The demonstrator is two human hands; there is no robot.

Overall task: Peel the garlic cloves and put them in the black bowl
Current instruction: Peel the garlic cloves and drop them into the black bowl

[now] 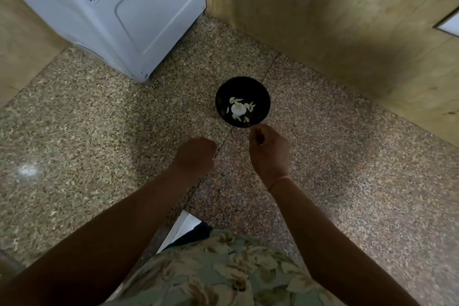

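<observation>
On floor, black bowl holds garlic bulb, loose pieces. Left hand and right hand near it, fingers curled, grip unclear: cannot tell. Best pinch skin at clove tip, peel low.

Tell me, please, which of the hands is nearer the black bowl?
The right hand: it nearly meets the black bowl's near rim, while the left hand sits farther back.

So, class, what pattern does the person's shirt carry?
Cream and brown flowers on pale green; the shirt shows best in the head view.
</observation>
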